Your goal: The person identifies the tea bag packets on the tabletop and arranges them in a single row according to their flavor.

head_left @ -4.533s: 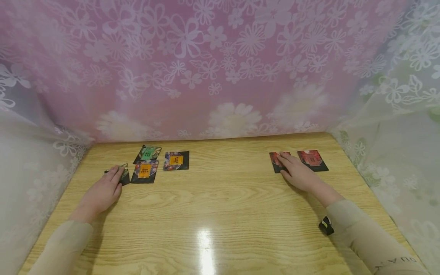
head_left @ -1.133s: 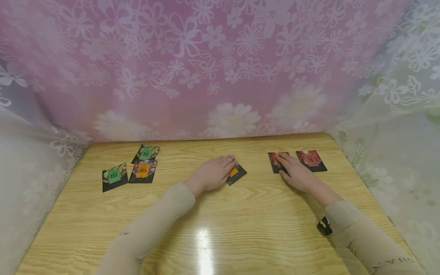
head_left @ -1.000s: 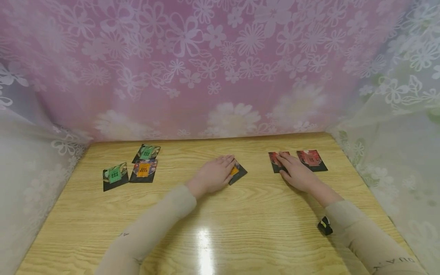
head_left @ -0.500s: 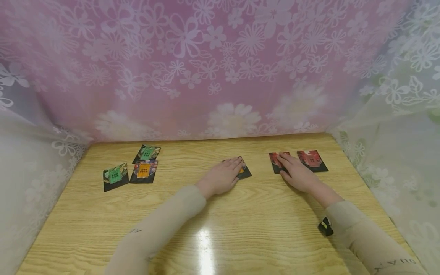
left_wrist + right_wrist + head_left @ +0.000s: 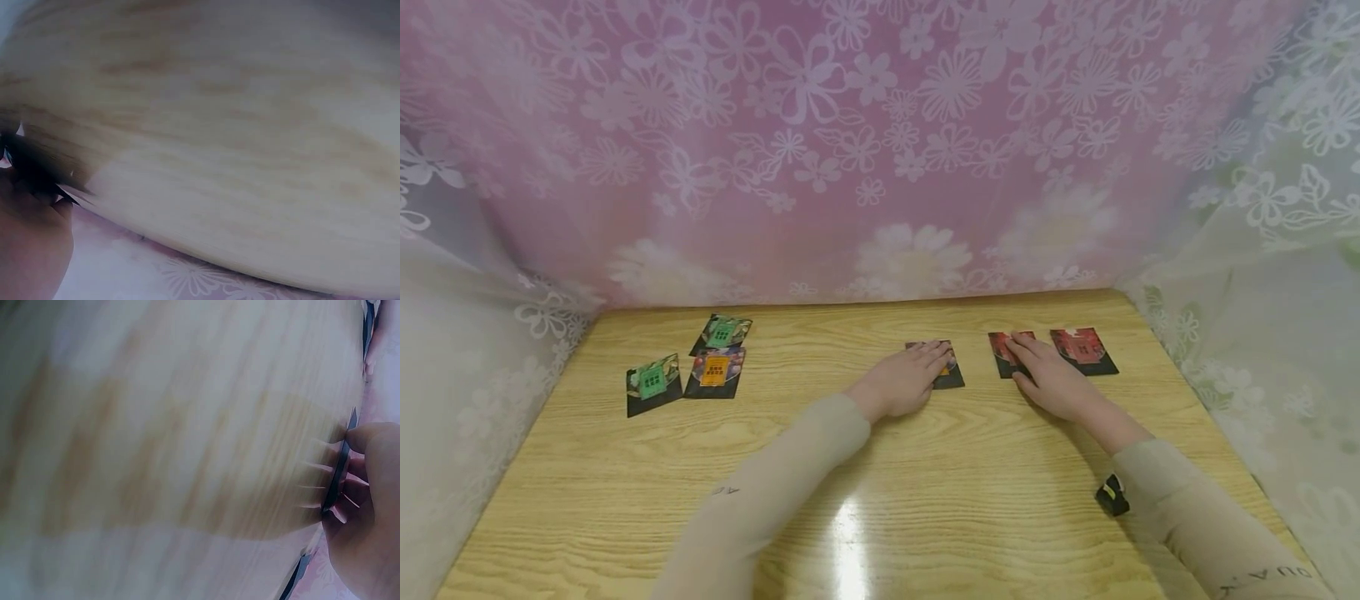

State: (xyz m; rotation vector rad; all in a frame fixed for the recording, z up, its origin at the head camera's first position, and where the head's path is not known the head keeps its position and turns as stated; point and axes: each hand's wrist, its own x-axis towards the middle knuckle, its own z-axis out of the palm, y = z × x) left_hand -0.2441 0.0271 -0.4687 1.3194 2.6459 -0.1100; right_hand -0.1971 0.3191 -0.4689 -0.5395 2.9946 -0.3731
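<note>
Head view: left hand [image 5: 902,382] on orange packet [image 5: 952,378], right hand [image 5: 1051,379] on red packet [image 5: 999,348], fingers straight; pinned against slipping, I reckon.

Tbl [image 5: 820,467]: 3 packets [image 5: 715,372] grouped far L; L hand [image 5: 904,380] on mid packet [image 5: 951,380]; R hand [image 5: 1051,379] on next packet [image 5: 1007,367] to R, end packet [image 5: 1084,347] just past it; item [image 5: 1111,496] nr R cuff [image 5: 1153,467]; curtain [image 5: 880,158] behind.
</note>
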